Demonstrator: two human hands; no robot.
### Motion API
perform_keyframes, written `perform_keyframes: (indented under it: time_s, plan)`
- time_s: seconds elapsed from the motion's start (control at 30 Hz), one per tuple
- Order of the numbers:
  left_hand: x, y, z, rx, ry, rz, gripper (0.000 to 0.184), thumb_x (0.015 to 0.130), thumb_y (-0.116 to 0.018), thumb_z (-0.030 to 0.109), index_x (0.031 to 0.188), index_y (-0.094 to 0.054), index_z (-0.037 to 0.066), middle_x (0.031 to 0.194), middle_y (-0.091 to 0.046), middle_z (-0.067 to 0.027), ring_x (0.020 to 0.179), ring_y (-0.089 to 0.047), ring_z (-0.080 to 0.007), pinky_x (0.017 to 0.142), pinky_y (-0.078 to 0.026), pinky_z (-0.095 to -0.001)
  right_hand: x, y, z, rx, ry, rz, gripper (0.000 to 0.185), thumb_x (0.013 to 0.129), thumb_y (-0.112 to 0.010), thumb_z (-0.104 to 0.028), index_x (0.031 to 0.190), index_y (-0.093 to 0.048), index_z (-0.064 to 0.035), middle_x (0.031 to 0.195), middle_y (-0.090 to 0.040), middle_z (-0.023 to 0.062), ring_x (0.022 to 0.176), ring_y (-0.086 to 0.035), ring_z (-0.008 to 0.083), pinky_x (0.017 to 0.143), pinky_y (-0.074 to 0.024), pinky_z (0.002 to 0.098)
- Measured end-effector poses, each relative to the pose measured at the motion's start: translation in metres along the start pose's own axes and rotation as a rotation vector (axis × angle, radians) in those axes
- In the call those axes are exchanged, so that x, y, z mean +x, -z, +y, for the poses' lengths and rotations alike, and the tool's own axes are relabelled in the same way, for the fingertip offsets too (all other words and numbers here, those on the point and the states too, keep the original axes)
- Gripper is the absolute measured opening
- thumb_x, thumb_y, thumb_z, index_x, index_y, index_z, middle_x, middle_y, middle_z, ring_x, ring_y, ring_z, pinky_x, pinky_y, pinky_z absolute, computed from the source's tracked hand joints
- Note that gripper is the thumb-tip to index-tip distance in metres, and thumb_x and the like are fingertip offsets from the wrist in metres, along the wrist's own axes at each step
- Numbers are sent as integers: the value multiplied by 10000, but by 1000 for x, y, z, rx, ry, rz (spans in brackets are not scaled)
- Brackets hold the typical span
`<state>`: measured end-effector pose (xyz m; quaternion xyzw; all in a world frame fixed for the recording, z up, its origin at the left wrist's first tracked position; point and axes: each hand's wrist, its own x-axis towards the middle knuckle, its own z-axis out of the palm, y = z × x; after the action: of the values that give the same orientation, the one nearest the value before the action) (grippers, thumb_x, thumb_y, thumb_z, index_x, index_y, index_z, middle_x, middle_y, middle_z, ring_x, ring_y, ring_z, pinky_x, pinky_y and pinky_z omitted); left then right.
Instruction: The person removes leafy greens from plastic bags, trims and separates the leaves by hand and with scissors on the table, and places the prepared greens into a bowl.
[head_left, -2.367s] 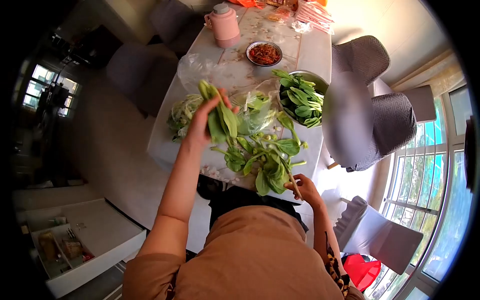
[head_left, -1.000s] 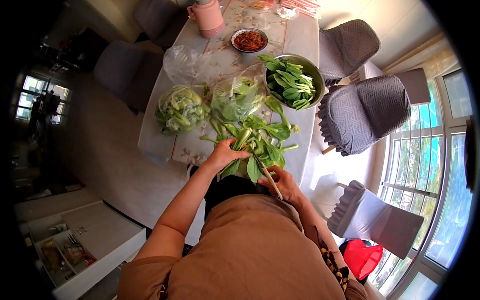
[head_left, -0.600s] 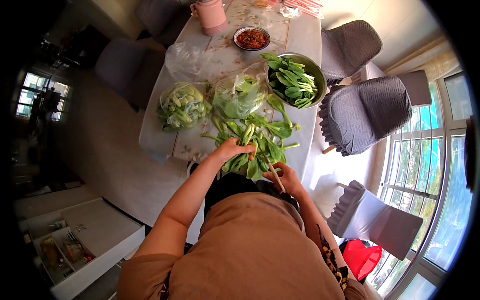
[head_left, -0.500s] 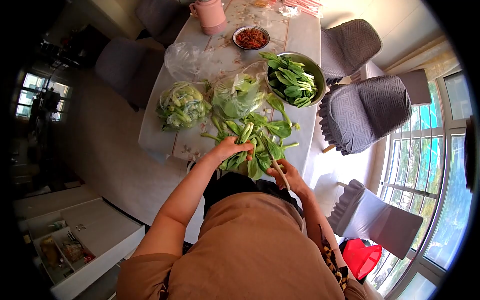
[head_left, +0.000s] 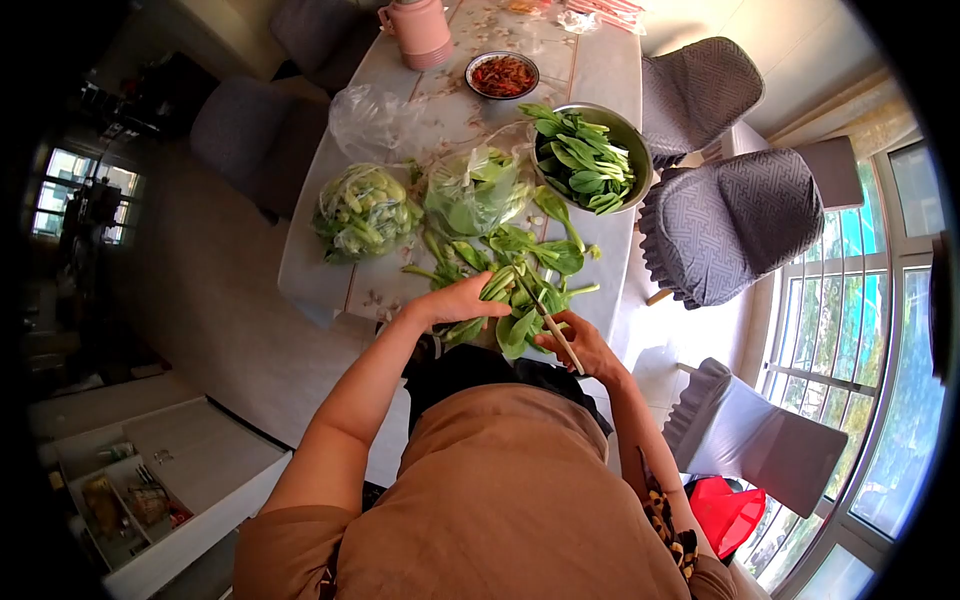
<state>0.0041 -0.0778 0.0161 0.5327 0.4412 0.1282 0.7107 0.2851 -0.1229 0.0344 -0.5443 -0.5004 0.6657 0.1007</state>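
Observation:
My left hand (head_left: 464,300) is closed around a leafy green with a pale stem (head_left: 497,286), probably bok choy, above the near edge of the table. My right hand (head_left: 584,346) grips a knife by its light-coloured handle (head_left: 562,340). The thin dark blade (head_left: 534,296) points up and left, close beside the green; whether it touches is unclear. Loose leafy greens (head_left: 562,258) are spread on the table beyond and beneath both hands. Behind them sit a clear plastic bag of greens (head_left: 478,190) and, to its left, another filled bag (head_left: 366,212).
A metal bowl (head_left: 644,168) full of greens stands at the table's right edge. Farther back are a dish of reddish food (head_left: 502,76), a crumpled clear bag (head_left: 368,120) and a pink jug (head_left: 418,34). Covered chairs (head_left: 735,225) line the right side; an open drawer (head_left: 125,500) is lower left.
My left hand has shifted slightly and turned, with its back more on top and the thumb stretched right. The knife stays in my right hand, its blade now more visible beside the green.

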Motion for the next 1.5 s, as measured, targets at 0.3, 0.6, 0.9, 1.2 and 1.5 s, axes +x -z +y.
perform_keyframes:
  time_s: [0.3, 0.6, 0.9, 1.2, 1.5]
  plan:
    - [7, -6, -15, -166, 5, -42, 377, 1060, -522, 353, 1271, -514, 41, 813, -530, -4, 610, -475, -67, 530, -394, -228, 2, -1, 12, 80, 5, -70, 647, 852, -762, -555, 1171, -575, -25, 714, -602, 48, 564, -532, 91, 475, -398, 267]
    - [6, -6, -14, -661, 163, -258, 271, 1087, -455, 286, 1240, -505, 69, 693, -368, 45, 533, -333, -42, 463, -264, -208, -2, -11, 7, -111, -61, -97, 779, 874, -663, -657, 1338, -468, -62, 1090, -664, 215, 1100, -624, 311, 955, -475, 418]
    - [-1, 5, -13, -530, 180, -385, 313, 1090, -441, 295, 1219, -576, 45, 622, -285, 73, 490, -273, -41, 454, -209, -225, -18, -14, -16, -306, 0, -31, 664, 845, -713, -619, 1183, -595, -59, 886, -706, 191, 862, -691, 267, 778, -517, 401]
    - [6, -4, -11, -538, 95, -271, 343, 1094, -433, 322, 1246, -573, 49, 653, -349, 53, 519, -311, -65, 489, -274, -233, 5, -27, 7, -157, -96, 91, 465, 847, -789, -428, 1105, -636, -71, 775, -725, 149, 636, -687, 268, 596, -521, 419]
    - [0, -14, -9, -1385, -273, -20, 389, 1095, -413, 328, 1366, -481, 58, 935, -522, -27, 802, -552, -144, 783, -503, -321, 45, 3, 55, -847, 305, 512, 525, 792, -755, -172, 1261, -546, -61, 1030, -649, 213, 988, -611, 403, 853, -512, 482]
